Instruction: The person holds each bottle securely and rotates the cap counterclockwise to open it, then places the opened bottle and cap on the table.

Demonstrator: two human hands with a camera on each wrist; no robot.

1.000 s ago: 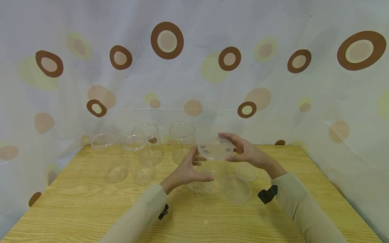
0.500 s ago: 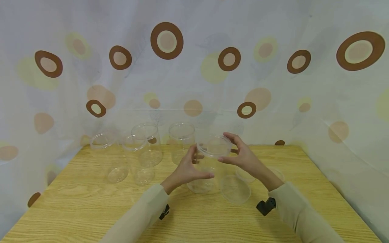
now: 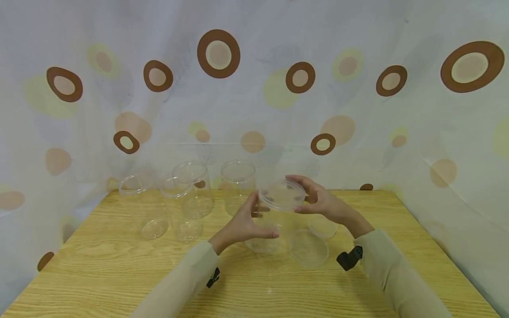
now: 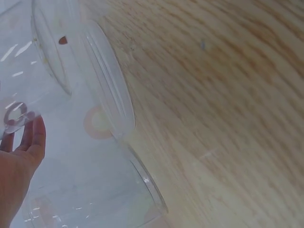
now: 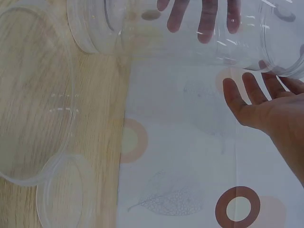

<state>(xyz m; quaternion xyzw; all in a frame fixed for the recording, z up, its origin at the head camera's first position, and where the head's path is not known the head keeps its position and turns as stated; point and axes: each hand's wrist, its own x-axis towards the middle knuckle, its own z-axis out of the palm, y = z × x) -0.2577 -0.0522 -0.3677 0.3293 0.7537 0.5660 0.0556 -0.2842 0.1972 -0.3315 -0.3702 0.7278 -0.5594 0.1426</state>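
Observation:
A clear plastic jar point(image 3: 284, 221) is in front of me, its round base showing low over the tabletop in the head view. My left hand point(image 3: 244, 223) grips its side, thumb in front and fingers behind the clear wall. At the jar's mouth is a clear round lid point(image 3: 281, 194). My right hand point(image 3: 322, 202) holds the lid's right edge between thumb and fingers. In the right wrist view, the right hand point(image 5: 270, 107) curves by the jar's top end, and the left hand's fingers point(image 5: 207, 21) show through the wall.
Several clear jars without lids stand at the back left, one jar point(image 3: 238, 187) just behind my left hand. On the wooden table point(image 3: 254, 291) lie a large clear lid point(image 3: 309, 248) and another lid point(image 3: 323, 227) behind it. A patterned curtain point(image 3: 254, 106) hangs behind.
My right hand first shifted left and nearer around the lid, then came back right to about where it was. The left hand and the jar stay nearly still.

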